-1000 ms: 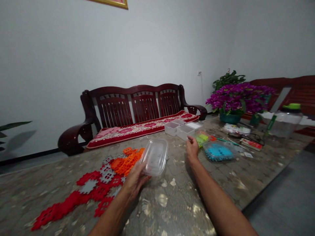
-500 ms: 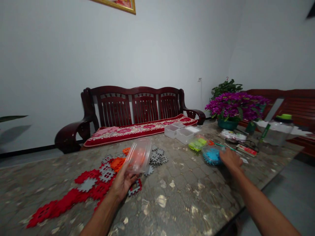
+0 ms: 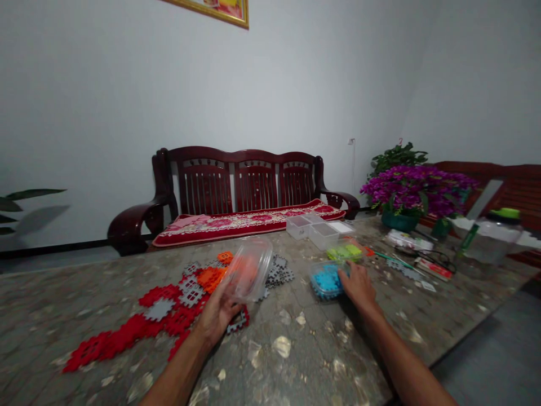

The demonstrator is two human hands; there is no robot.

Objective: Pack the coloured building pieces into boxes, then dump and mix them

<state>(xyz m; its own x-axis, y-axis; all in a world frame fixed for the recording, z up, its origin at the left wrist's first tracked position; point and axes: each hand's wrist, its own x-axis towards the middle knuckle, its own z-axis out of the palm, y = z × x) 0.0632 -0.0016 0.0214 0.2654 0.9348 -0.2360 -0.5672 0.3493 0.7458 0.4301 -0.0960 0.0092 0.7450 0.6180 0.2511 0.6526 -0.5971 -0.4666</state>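
My left hand [image 3: 217,313] is closed on a clear plastic container [image 3: 253,270], tilted above the table, with orange showing in or through it. My right hand [image 3: 358,285] grips the right side of a clear box [image 3: 315,276] that has blue toothed pieces [image 3: 328,280] in it. Behind that box sits another clear box with lime-green pieces [image 3: 345,251]. Under and around my left hand lie red toothed pieces [image 3: 127,335], orange pieces [image 3: 209,277] and grey pieces [image 3: 192,293], with more grey ones [image 3: 281,272] to the right of the held container.
Translucent white boxes [image 3: 323,235] stand at the table's far edge. On the right are eyeglasses [image 3: 439,259], a red-and-white packet [image 3: 433,269], a water bottle [image 3: 492,239] and a pot of purple flowers [image 3: 416,189]. A wooden bench [image 3: 256,186] is beyond the table.
My right hand has moved left with the box of blue pieces, away from the pens and packet. My left hand still holds the clear container in about the same place.
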